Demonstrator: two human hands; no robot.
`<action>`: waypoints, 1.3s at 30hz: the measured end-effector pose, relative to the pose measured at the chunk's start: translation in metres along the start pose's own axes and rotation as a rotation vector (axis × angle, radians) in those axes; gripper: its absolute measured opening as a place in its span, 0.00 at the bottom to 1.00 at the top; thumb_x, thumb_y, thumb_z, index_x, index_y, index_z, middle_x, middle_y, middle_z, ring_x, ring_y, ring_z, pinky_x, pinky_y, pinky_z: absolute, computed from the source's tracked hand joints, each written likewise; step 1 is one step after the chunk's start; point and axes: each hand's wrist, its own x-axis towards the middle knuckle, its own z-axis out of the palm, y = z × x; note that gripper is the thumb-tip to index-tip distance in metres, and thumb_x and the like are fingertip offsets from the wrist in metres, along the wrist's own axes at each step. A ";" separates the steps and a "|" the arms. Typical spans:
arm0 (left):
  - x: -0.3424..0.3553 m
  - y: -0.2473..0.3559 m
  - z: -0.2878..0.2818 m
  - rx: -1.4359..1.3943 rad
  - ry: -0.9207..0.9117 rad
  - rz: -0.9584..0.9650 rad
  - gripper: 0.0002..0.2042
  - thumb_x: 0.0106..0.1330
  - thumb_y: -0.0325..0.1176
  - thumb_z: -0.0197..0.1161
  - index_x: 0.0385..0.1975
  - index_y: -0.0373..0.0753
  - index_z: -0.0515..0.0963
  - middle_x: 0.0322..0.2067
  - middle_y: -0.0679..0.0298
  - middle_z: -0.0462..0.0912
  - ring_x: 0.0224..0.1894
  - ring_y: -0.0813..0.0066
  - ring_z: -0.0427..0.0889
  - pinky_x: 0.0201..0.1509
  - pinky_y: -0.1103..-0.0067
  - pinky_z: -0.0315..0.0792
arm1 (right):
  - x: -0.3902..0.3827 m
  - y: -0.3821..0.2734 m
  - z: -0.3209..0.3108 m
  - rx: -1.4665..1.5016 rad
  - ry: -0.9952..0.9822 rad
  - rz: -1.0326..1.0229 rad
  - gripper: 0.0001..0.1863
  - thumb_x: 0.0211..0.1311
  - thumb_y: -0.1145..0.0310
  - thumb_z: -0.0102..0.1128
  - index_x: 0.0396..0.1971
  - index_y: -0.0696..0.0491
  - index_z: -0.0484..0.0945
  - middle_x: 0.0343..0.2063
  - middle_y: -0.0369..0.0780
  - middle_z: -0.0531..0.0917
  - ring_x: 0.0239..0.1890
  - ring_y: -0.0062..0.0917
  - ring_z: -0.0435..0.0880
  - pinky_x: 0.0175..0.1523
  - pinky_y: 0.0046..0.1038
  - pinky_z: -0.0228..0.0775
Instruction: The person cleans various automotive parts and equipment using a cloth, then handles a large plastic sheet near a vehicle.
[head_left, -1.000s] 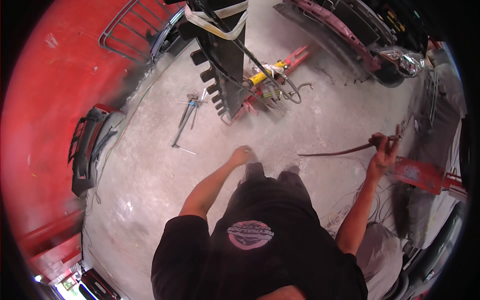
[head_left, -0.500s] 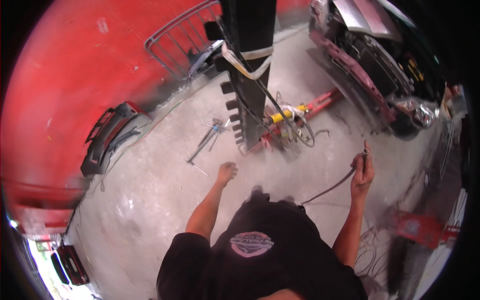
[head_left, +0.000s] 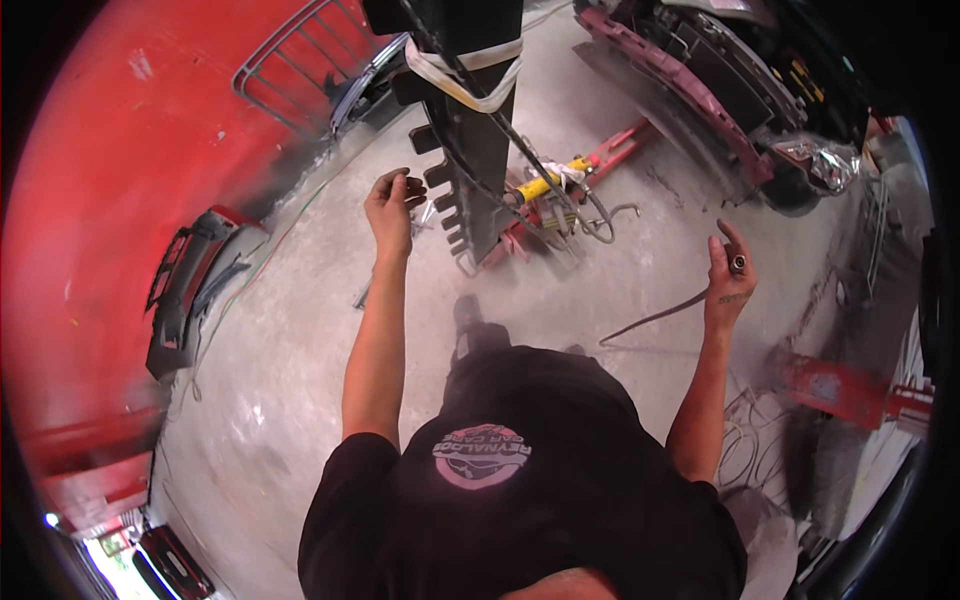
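My left hand [head_left: 393, 200] is raised beside the notched edge of a black steel post [head_left: 470, 140], with fingers loosely bent and apart and nothing seen in them. My right hand [head_left: 726, 270] grips a dark hose [head_left: 650, 320] by its metal end fitting [head_left: 739, 262]; the hose droops down toward the floor. A looped cream strap [head_left: 485, 100] and black cables hang on the post. Behind its foot lie a yellow hydraulic ram [head_left: 540, 186] and red metal equipment [head_left: 620, 145], with a bent metal rod beside them. The tools on the floor left of the post are mostly hidden by my arm.
A car's stripped front end [head_left: 690, 80] stands upper right. A loose bumper [head_left: 185, 295] lies along the red wall [head_left: 110, 170], with a metal rack [head_left: 290, 65] farther back. A red steel beam [head_left: 830, 385], coiled lines [head_left: 745, 445] and a thin hose along the wall are on the floor.
My left hand has risen from low beside my legs to the post's notched edge. My right hand has moved left and lifted the hose end, then shifted slightly up. My foot has stepped forward.
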 end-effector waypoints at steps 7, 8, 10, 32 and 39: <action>0.017 -0.114 -0.070 0.179 -0.234 -0.272 0.11 0.72 0.33 0.54 0.45 0.32 0.77 0.31 0.58 0.83 0.29 0.72 0.83 0.33 0.77 0.78 | -0.023 -0.020 0.078 0.131 0.078 0.160 0.12 0.69 0.70 0.54 0.48 0.56 0.81 0.21 0.28 0.70 0.22 0.10 0.63 0.27 0.16 0.54; 0.012 -0.128 -0.079 0.216 -0.274 -0.359 0.11 0.72 0.34 0.55 0.44 0.33 0.78 0.30 0.59 0.83 0.29 0.72 0.83 0.33 0.77 0.78 | -0.028 -0.025 0.091 0.081 0.047 0.110 0.12 0.69 0.70 0.53 0.48 0.55 0.81 0.21 0.28 0.70 0.22 0.10 0.64 0.27 0.16 0.54; -0.004 -0.137 -0.079 0.309 -0.421 -0.463 0.11 0.70 0.33 0.55 0.41 0.32 0.79 0.27 0.59 0.83 0.26 0.74 0.82 0.30 0.78 0.76 | -0.034 -0.040 0.104 -0.017 0.067 0.090 0.12 0.70 0.71 0.52 0.48 0.56 0.80 0.20 0.30 0.70 0.23 0.12 0.65 0.28 0.17 0.56; -0.085 -0.146 0.211 0.581 -1.409 -0.410 0.12 0.70 0.33 0.55 0.39 0.29 0.79 0.26 0.61 0.81 0.30 0.76 0.80 0.38 0.78 0.74 | 0.119 0.110 -0.203 -0.654 0.696 -0.186 0.11 0.69 0.67 0.52 0.42 0.57 0.79 0.35 0.40 0.84 0.39 0.27 0.82 0.45 0.31 0.72; -0.052 -0.203 0.393 0.745 -1.072 -0.170 0.14 0.68 0.37 0.56 0.32 0.28 0.77 0.26 0.53 0.81 0.30 0.65 0.81 0.37 0.70 0.72 | 0.210 0.262 -0.036 -0.423 -0.167 -0.266 0.12 0.60 0.76 0.54 0.43 0.57 0.80 0.40 0.44 0.83 0.44 0.38 0.81 0.50 0.35 0.71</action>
